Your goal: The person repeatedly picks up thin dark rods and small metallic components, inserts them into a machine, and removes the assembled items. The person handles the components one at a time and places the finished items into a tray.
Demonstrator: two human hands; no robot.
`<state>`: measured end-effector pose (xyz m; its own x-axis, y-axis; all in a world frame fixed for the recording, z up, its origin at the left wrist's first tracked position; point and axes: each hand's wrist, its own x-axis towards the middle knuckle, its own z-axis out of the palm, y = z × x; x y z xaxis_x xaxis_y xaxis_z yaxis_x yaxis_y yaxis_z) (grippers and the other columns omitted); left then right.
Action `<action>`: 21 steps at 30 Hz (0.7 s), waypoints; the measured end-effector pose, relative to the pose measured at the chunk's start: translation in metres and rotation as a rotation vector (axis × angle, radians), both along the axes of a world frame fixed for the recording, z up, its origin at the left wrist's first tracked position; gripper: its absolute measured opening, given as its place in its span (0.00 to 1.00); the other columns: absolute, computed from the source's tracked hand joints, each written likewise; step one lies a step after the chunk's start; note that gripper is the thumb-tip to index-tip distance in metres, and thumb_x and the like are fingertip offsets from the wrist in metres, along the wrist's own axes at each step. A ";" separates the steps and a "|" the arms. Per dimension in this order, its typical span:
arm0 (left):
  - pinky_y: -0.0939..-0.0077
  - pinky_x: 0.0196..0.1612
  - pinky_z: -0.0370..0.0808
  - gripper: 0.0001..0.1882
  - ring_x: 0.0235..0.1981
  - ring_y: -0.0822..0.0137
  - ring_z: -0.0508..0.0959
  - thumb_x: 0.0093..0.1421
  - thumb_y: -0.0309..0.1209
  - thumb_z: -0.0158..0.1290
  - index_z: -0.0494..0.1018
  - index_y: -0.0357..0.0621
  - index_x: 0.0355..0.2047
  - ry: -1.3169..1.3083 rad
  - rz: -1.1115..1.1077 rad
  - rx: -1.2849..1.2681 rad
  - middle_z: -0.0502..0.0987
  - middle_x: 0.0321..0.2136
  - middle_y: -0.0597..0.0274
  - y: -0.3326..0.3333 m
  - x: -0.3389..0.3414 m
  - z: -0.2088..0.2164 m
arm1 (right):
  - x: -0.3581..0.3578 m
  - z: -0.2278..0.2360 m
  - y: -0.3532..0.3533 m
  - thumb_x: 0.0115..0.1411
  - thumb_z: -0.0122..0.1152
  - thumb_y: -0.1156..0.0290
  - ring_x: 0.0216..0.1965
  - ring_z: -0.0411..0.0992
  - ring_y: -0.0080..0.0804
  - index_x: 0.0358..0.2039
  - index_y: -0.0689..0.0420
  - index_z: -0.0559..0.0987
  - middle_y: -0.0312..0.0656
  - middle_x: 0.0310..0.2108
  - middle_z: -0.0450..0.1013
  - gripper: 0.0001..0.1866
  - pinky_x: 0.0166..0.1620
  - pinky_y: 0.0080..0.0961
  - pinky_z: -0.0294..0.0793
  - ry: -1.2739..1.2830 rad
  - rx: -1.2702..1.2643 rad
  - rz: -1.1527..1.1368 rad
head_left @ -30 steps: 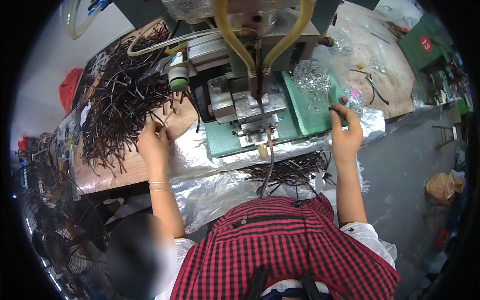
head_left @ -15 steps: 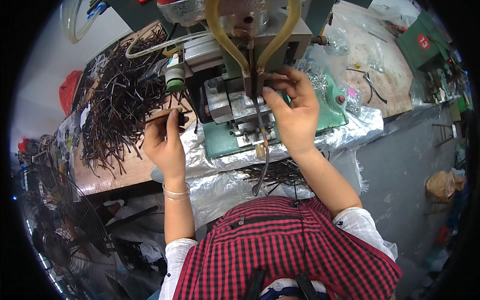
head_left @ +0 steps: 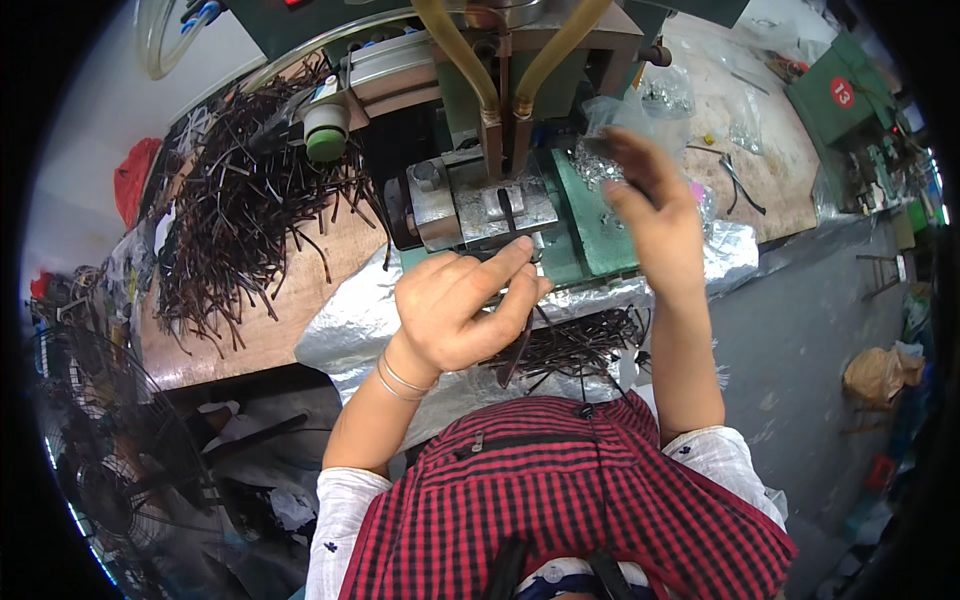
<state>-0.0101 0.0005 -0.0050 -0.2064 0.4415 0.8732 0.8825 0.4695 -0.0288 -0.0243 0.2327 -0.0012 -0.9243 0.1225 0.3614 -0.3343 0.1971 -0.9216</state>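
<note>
My left hand (head_left: 455, 312) is closed at the front of a metal clamping block (head_left: 470, 215), pinching a dark glasses temple (head_left: 506, 207). The temple's far end lies in the block's slot, under two upright electrodes (head_left: 493, 150) that stand clear of it. Part of the temple is hidden by my fingers. To the right, my right hand (head_left: 668, 235) hovers over a pile of small shiny metal parts (head_left: 590, 168) on a green surface. Its thumb and fingers are apart and slightly blurred, and nothing shows between them.
A big heap of dark temples (head_left: 240, 200) covers the wooden table at left. More temples (head_left: 580, 345) lie on foil by my lap. A green button (head_left: 326, 145) sits left of the block, and thick yellowish hoses (head_left: 455, 50) hang above. Beyond the right table stands another green machine (head_left: 838, 95).
My left hand has moved right from beside the heap to the block, bringing the temple. My right hand has left the electrodes and moved right. The previous temple is out of the slot.
</note>
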 end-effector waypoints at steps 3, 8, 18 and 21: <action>0.82 0.19 0.66 0.12 0.17 0.75 0.73 0.50 0.30 0.72 0.78 0.46 0.31 0.026 -0.016 -0.021 0.85 0.40 0.55 0.001 -0.004 -0.005 | -0.013 -0.037 0.049 0.62 0.58 0.83 0.51 0.76 0.31 0.58 0.59 0.78 0.44 0.51 0.78 0.22 0.54 0.29 0.74 0.035 0.003 -0.424; 0.83 0.19 0.64 0.12 0.16 0.77 0.72 0.50 0.29 0.72 0.79 0.46 0.31 0.032 -0.011 0.020 0.85 0.39 0.55 0.003 -0.003 -0.009 | 0.005 -0.069 0.072 0.59 0.65 0.77 0.53 0.76 0.41 0.46 0.59 0.83 0.49 0.51 0.78 0.14 0.57 0.34 0.72 -0.101 0.391 -0.486; 0.83 0.19 0.66 0.13 0.17 0.77 0.72 0.50 0.30 0.72 0.79 0.46 0.32 0.029 -0.011 0.019 0.85 0.39 0.55 0.002 -0.002 -0.006 | -0.009 -0.080 0.081 0.57 0.69 0.76 0.44 0.78 0.42 0.39 0.57 0.86 0.54 0.54 0.76 0.08 0.45 0.32 0.78 -0.001 0.518 -0.500; 0.83 0.19 0.67 0.12 0.17 0.77 0.73 0.51 0.31 0.71 0.79 0.46 0.32 0.025 0.008 0.000 0.85 0.39 0.55 0.002 0.000 -0.007 | -0.005 -0.080 0.086 0.57 0.69 0.76 0.39 0.78 0.40 0.39 0.58 0.86 0.53 0.54 0.76 0.08 0.44 0.31 0.78 0.054 0.713 -0.488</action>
<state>-0.0106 0.0028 -0.0123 -0.1877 0.4400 0.8782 0.8777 0.4765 -0.0511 -0.0289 0.3182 -0.0810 -0.8069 0.2287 0.5447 -0.1011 0.8549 -0.5088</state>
